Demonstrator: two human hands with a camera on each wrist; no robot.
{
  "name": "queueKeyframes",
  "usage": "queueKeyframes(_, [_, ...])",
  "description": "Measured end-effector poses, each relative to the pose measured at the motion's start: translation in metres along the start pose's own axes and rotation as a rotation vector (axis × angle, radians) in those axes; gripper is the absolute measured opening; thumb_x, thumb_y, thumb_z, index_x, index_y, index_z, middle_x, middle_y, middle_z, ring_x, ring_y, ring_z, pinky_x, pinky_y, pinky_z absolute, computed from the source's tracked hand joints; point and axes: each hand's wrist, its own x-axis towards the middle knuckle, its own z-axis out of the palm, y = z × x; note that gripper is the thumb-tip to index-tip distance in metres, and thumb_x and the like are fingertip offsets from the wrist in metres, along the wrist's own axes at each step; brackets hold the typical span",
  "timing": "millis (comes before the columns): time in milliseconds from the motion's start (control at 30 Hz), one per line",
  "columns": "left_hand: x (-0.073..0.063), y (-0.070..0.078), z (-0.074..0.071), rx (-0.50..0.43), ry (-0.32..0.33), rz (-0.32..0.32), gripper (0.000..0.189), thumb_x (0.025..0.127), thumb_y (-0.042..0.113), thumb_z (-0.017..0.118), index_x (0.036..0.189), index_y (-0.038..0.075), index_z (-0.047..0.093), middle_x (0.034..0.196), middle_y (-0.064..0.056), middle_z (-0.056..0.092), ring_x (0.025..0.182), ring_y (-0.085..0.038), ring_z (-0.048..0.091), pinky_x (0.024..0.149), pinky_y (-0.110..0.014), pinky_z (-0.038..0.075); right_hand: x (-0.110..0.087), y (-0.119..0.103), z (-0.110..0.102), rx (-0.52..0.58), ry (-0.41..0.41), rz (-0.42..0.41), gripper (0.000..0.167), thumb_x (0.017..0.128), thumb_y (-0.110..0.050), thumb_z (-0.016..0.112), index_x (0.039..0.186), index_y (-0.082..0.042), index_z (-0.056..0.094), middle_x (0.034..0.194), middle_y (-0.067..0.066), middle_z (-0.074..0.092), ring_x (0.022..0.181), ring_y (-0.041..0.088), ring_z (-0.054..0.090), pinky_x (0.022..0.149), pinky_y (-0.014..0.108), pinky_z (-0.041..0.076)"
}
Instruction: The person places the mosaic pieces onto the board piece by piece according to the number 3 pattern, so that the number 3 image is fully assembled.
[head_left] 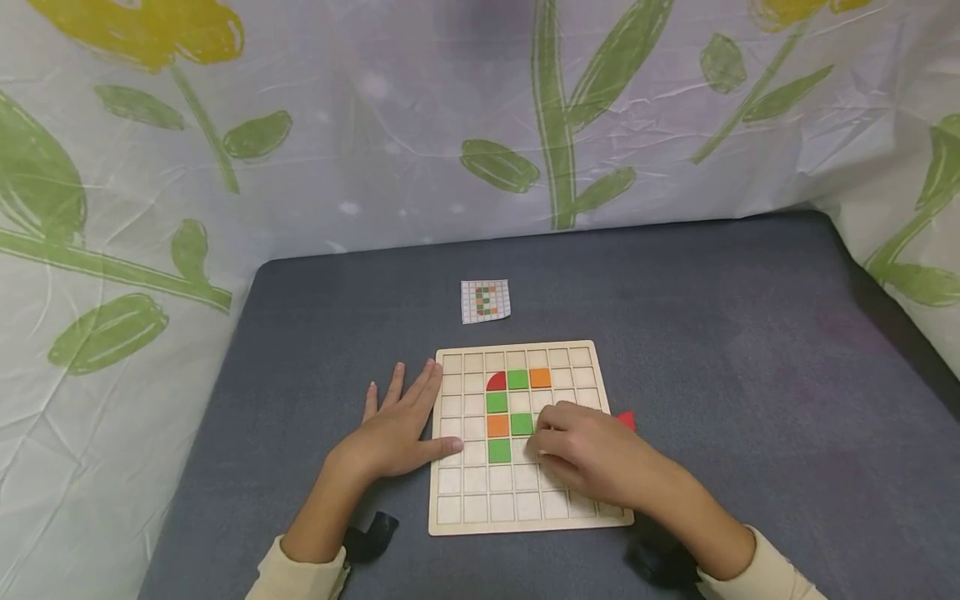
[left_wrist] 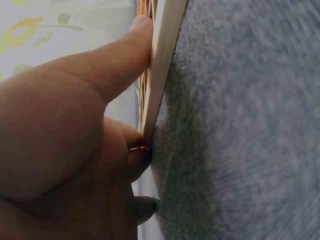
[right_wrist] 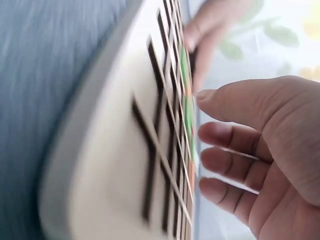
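A wooden grid board (head_left: 459, 507) lies on the dark table. Several coloured tiles fill cells of it: a red quarter-round tile (head_left: 497, 382), green square tiles such as the one in the top row (head_left: 517, 379), and orange square tiles (head_left: 540, 378). My left hand (head_left: 393, 433) rests along the board's left edge with fingers spread, its thumb (left_wrist: 125, 62) over the rim. Over the middle of the board is my right hand (head_left: 588, 450), fingers loosely bent and fingertips close to a green tile (head_left: 521, 424). In the right wrist view, nothing shows between its thumb and fingers.
Beyond the board lies a small printed card (head_left: 485, 301) with a coloured grid pattern. A red piece (head_left: 627, 419) sits at the board's right side, partly hidden by my right hand. Behind the table (head_left: 720, 333) hangs a flower-patterned cloth (head_left: 375, 125).
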Motion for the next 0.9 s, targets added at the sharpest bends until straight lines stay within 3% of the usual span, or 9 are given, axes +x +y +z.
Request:
queueKeyframes(167, [0.002,-0.001,0.001,0.001,-0.005,0.005,0.107,0.088,0.058,0.069,0.162,0.013,0.006,0.167,-0.007,0.004,0.150,-0.039,-0.011,0.111,-0.069,-0.009,-0.017,0.018,-0.022,-0.052,-0.009,0.143,0.014,0.082,-0.005,0.078,0.083,-0.017,0.071,0.081,-0.010,0.054,0.069,0.003,0.045,0.060,0.023,0.044])
queueKeyframes(500, [-0.001,-0.002,-0.001,-0.014,0.003,0.007,0.107,0.088,0.057,0.070,0.162,0.011,0.007,0.167,-0.009,0.005,0.150,-0.041,-0.010,0.110,-0.069,-0.008,-0.034,0.040,-0.058,-0.059,-0.236,0.504,0.020,0.084,-0.014,0.081,0.081,-0.018,0.062,0.070,-0.013,0.049,0.058,0.005,0.041,0.052,0.028,0.036])
queueKeyframes(633, [-0.002,-0.001,-0.002,-0.023,0.005,0.016,0.107,0.088,0.056,0.070,0.162,0.010,0.008,0.167,-0.010,0.006,0.150,-0.042,-0.009,0.110,-0.070,-0.008,-0.037,0.045,-0.058,-0.048,-0.261,0.529,0.021,0.084,-0.016,0.082,0.081,-0.018,0.061,0.068,-0.012,0.050,0.057,0.006,0.042,0.052,0.029,0.036])
queueKeyframes(767, [-0.001,-0.001,-0.001,-0.026,0.004,0.015,0.107,0.088,0.056,0.070,0.162,0.010,0.008,0.167,-0.010,0.006,0.150,-0.042,-0.009,0.110,-0.070,-0.008,-0.038,0.047,-0.053,-0.092,-0.212,0.480,0.019,0.083,-0.005,0.080,0.081,-0.015,0.064,0.072,-0.011,0.053,0.060,0.007,0.044,0.053,0.029,0.039])
queueKeyframes(900, [0.000,-0.001,0.000,-0.011,-0.001,0.007,0.107,0.088,0.057,0.070,0.162,0.011,0.007,0.167,-0.008,0.005,0.150,-0.040,-0.010,0.110,-0.069,-0.008,-0.038,0.049,-0.051,-0.111,-0.166,0.449,0.024,0.079,0.009,0.075,0.096,-0.007,0.070,0.082,-0.005,0.060,0.069,0.010,0.051,0.059,0.031,0.046])
